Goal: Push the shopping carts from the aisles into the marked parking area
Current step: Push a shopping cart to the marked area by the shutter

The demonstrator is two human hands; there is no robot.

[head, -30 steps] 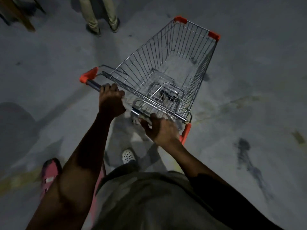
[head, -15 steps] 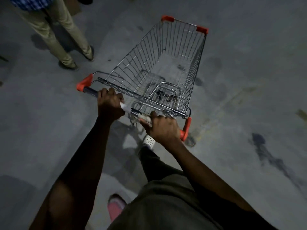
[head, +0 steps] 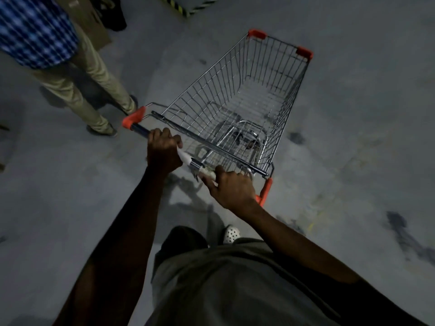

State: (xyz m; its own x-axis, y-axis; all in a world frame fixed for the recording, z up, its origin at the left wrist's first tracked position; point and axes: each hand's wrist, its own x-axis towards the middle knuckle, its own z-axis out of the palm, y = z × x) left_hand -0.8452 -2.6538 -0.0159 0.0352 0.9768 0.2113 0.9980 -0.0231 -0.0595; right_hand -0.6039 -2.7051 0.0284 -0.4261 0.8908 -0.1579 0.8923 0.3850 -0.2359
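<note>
A head-down view shows a person pushing a silver wire shopping cart with orange-red plastic corner caps [head: 211,90] across a grey concrete floor [head: 353,137]. The cart stands directly ahead of both grips, its basket stretching away from them and angled slightly toward the right-grip side. The left grip [head: 163,150] is wrapped tightly around the dark, tape-wrapped handle bar [head: 195,164] near its left end. The right grip [head: 231,187] holds the same bar close to its right end, fingers curled over it in what looks like a looser hold. The basket is empty; only the floor and the cart's own metal frame show through the wire. An empty cart of this kind should be light, rigid and quick to roll, though it may swerve, so two well-spaced holds on the bar seem the best place to steer from. Just beyond the left grip stands a bystander in a blue checked shirt and khaki trousers [head: 94,74], close to the cart's near-left corner. Far ahead of the grips, a yellow-and-black striped marking [head: 179,8] edges the floor; whether it bounds the parking area cannot be told.
</note>
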